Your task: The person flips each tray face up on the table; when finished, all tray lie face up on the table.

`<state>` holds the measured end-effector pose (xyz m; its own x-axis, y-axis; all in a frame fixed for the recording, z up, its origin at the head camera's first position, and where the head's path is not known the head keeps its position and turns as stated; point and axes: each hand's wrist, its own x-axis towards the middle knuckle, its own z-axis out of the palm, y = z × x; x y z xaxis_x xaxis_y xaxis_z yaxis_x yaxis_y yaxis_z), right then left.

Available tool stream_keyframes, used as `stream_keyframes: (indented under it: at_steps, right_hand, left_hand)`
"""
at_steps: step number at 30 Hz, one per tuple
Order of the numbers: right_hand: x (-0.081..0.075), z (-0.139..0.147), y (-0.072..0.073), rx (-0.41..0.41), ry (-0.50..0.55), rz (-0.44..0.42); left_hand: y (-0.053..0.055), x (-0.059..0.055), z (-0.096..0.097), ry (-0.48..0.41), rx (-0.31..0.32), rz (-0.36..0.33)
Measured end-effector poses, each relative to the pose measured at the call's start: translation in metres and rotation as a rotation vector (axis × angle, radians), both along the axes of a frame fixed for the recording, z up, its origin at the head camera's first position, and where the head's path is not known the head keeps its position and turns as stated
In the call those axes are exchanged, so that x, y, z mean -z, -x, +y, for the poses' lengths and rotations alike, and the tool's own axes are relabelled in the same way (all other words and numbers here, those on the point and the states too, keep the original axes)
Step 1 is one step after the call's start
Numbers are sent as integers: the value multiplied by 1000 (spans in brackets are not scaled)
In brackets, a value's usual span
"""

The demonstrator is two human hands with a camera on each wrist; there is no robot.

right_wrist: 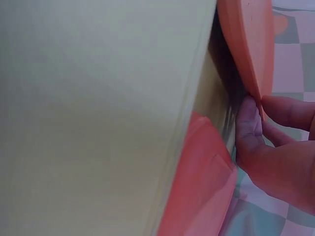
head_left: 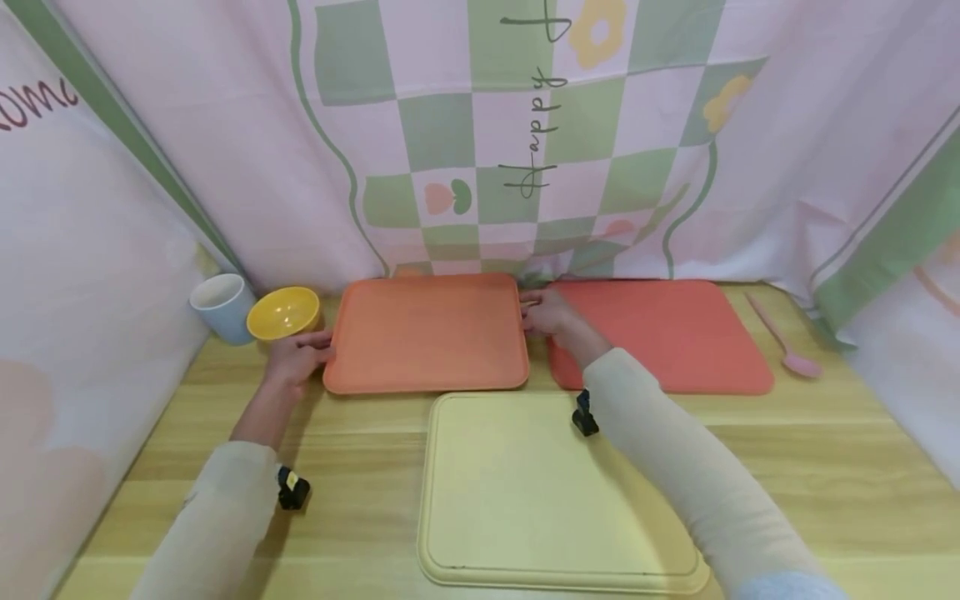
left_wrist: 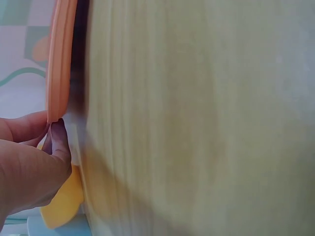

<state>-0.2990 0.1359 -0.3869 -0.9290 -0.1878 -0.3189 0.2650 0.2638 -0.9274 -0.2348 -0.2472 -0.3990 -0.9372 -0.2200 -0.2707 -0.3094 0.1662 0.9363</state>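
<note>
An orange rectangular tray [head_left: 431, 333] is held at its two short sides, close over the table at the back. My left hand [head_left: 297, 360] pinches its left edge between thumb and fingers; in the left wrist view the tray's rim [left_wrist: 61, 64] rises from the fingertips, with a gap of shadow between rim and table. On the other side my right hand [head_left: 553, 317] pinches the right edge, the thumb on one face of the rim [right_wrist: 251, 59] and fingers on the other. That hand hangs over the left end of a red tray [head_left: 667, 333].
A pale yellow tray [head_left: 555, 492] lies on the wooden table [head_left: 360, 492] in front. Left of the orange tray stand a yellow bowl [head_left: 285, 312] and a light blue cup [head_left: 225, 308]. A pink spoon [head_left: 783, 342] lies at the far right. Patterned cloth [head_left: 510, 117] hangs behind.
</note>
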Motion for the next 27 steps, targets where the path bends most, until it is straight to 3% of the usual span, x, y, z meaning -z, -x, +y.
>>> stream_keyframes:
  at_steps: [7, 13, 27]
  right_hand:
    - [4, -5, 1, 12, -29, 1]
    - [4, -8, 0, 0, -37, -19]
    - [2, -8, 0, -25, -10, -50]
  left_hand:
    - [1, 4, -1, 2, 8, -35]
    - [3, 9, -4, 1, 12, -23]
    - [2, 8, -1, 46, 32, -24]
